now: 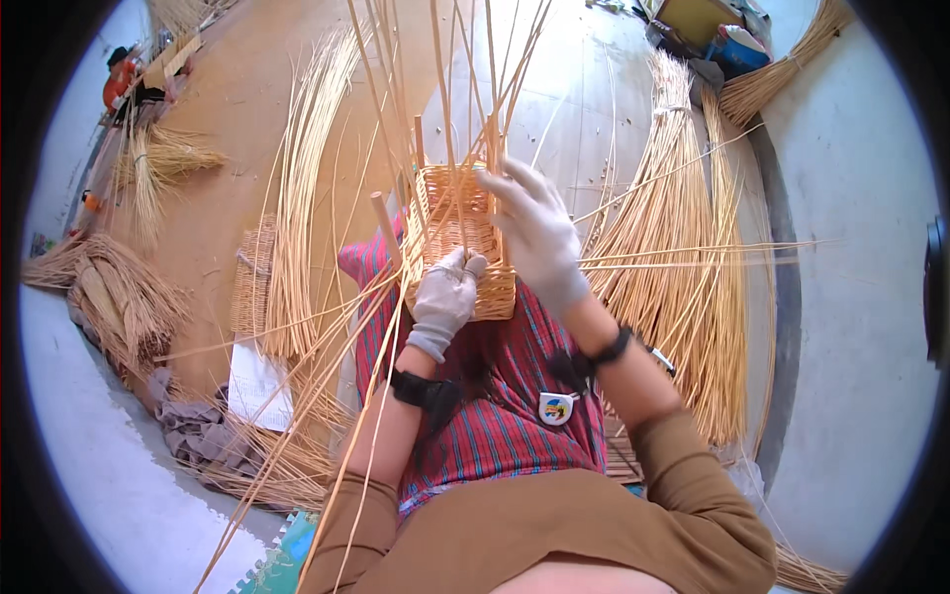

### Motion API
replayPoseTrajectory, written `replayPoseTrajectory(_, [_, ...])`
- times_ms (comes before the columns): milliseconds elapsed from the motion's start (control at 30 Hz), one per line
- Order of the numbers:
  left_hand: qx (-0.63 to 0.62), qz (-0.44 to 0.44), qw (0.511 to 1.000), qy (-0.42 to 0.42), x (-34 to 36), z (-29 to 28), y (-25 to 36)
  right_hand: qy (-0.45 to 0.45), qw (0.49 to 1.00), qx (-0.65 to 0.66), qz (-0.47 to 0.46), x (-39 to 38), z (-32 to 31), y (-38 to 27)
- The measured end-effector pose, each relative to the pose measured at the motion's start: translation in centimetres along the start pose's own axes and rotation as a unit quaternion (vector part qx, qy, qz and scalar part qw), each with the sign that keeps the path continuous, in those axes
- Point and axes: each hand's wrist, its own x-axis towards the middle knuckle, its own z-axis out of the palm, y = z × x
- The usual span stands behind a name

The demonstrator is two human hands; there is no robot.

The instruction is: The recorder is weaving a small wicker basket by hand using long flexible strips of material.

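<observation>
A half-woven wicker basket [457,203] rests on my lap over a red striped cloth [495,436]. Long thin rods rise from its far side, and others fan out to the left and right. My left hand [447,297], in a whitish glove, is at the basket's near edge, its fingers closed on a wicker rod [459,213] that stands up from the weave. My right hand [539,228], gloved too, is raised beside the basket's right side with its fingers stretched out and somewhat blurred. Whether its fingertips touch the upright rods I cannot tell.
Large bundles of rods lie on the floor to the right [683,247] and left [307,198]. A flat woven panel [254,277] lies beside the left bundle, near a white paper sheet [259,386]. Darker coiled fibre [119,297] sits at far left.
</observation>
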Motion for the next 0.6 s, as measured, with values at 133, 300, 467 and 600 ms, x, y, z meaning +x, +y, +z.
replayPoseTrajectory(133, [-0.075, 0.03, 0.994, 0.07, -0.1, 0.9, 1.5, -0.014, 0.971, 0.12, 0.205, 3.9, 3.2, 3.0])
replayPoseTrajectory(300, [0.072, 0.047, 0.984, 0.158, -3.3, -0.2, 4.0, 0.127, 0.847, 0.404, 0.323, -3.7, -2.3, 7.3])
replayPoseTrajectory(467, [0.307, 0.356, 0.838, 0.277, -5.0, 1.2, 7.0, 0.148, 0.824, 0.358, 0.413, -6.4, -2.2, 6.8])
replayPoseTrajectory(600, [0.315, 0.337, 0.87, 0.176, -2.6, 2.0, 2.9, 0.082, 0.818, 0.4, 0.406, -5.5, -4.1, 4.5])
